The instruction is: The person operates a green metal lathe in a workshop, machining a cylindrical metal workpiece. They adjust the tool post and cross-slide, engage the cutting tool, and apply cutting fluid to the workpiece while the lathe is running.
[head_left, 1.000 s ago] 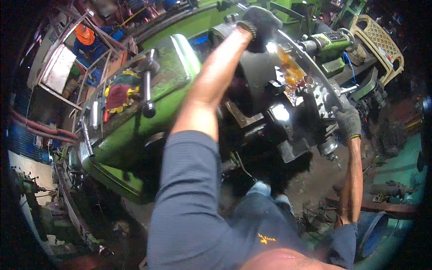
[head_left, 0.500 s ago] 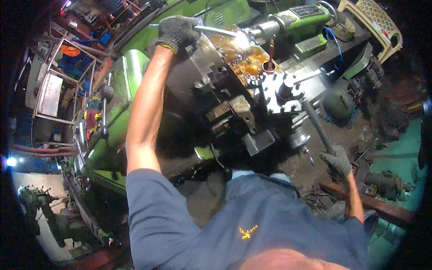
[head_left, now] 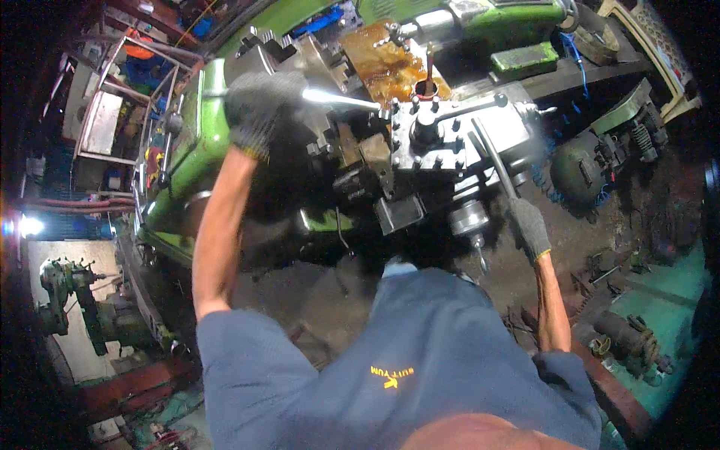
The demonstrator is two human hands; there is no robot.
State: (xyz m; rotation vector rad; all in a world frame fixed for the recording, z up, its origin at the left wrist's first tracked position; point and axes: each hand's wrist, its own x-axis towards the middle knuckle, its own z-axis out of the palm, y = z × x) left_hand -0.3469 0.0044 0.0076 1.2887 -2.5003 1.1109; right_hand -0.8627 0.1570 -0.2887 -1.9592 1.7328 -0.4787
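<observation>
My left hand (head_left: 264,109), in a dark knitted glove and blurred by motion, is closed around a shiny metal bar (head_left: 337,99). The bar's far end reaches the left edge of a lathe's square tool post (head_left: 426,133); whether they touch, I cannot tell. My right hand (head_left: 529,226), also gloved, grips the lower end of a long grey pipe (head_left: 496,161). This pipe slants up and left, its upper end over the bright metal slide, right of the tool post. Several bolts ring the post, and a clamp lever (head_left: 472,106) points right from its top.
A brush handle (head_left: 430,64) stands in a small round pot (head_left: 426,91) beside an oily brown plate (head_left: 367,56). The chuck (head_left: 262,64) is behind my left hand. A green tailstock (head_left: 517,22) lies at the far right, a crank handwheel (head_left: 469,219) nearer me.
My left hand has come nearer me with the bar, whose end has gone from over the oily plate to the tool post. The pipe in my right hand reaches farther forward. The view has shifted.
</observation>
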